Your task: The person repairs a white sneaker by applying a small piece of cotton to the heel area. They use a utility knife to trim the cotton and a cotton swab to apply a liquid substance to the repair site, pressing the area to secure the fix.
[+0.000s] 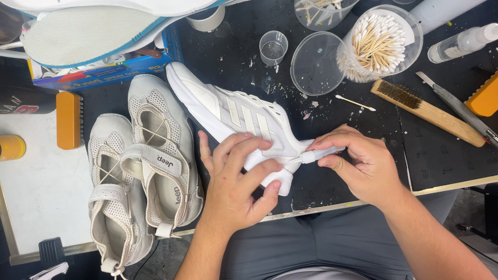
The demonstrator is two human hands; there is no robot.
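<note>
Left hand (237, 180) fingers wrapped round white sneaker (229, 115) heel, right hand (359, 160) fingers pinching small white tube (316, 155) against it

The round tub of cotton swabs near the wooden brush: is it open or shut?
Open. The tub of cotton swabs shows its swab tips uncovered, and a clear lid lies flat on the table beside it.

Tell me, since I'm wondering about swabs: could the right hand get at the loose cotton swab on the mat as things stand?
Probably yes. The loose cotton swab lies on bare mat just beyond the right hand, nothing between them. But that hand is pinching something small and white against the white sneaker, so it must let go first.
</note>
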